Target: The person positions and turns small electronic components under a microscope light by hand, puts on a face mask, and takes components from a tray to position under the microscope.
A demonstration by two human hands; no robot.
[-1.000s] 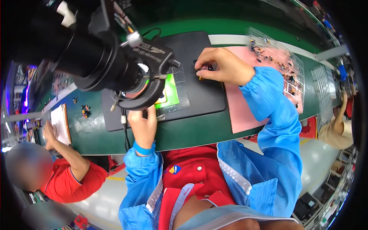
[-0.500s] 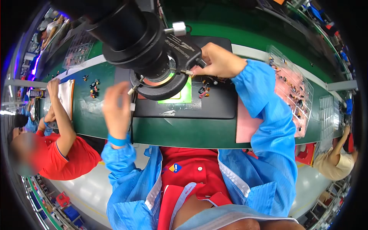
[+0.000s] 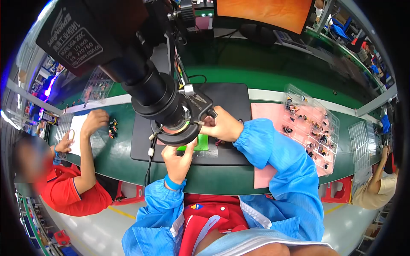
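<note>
A black microscope [image 3: 160,100] with a ring light stands over a dark mat [image 3: 228,96]. Below its lens lies a bright green plate [image 3: 201,143], partly covered by the ring. My left hand [image 3: 178,163] is at the plate's near left edge, thumb and fingers brought together; what they hold is hidden under the ring. From the right, my right hand [image 3: 223,125] reaches to the ring's right side, its fingertips hidden behind the light's housing. Small dark parts [image 3: 220,142] lie on the mat just below my right hand.
A clear compartment tray [image 3: 314,132] of small parts sits on pink sheeting [image 3: 265,115] at the right. A monitor [image 3: 265,13] stands at the back. At the left, a co-worker in red [image 3: 81,187] works beside white paper [image 3: 79,132]; another person [image 3: 373,190] is far right.
My left hand, out to the left half a second ago, is back under the microscope. My right hand has moved from the loose parts to the ring light. The view has tilted up, showing the monitor.
</note>
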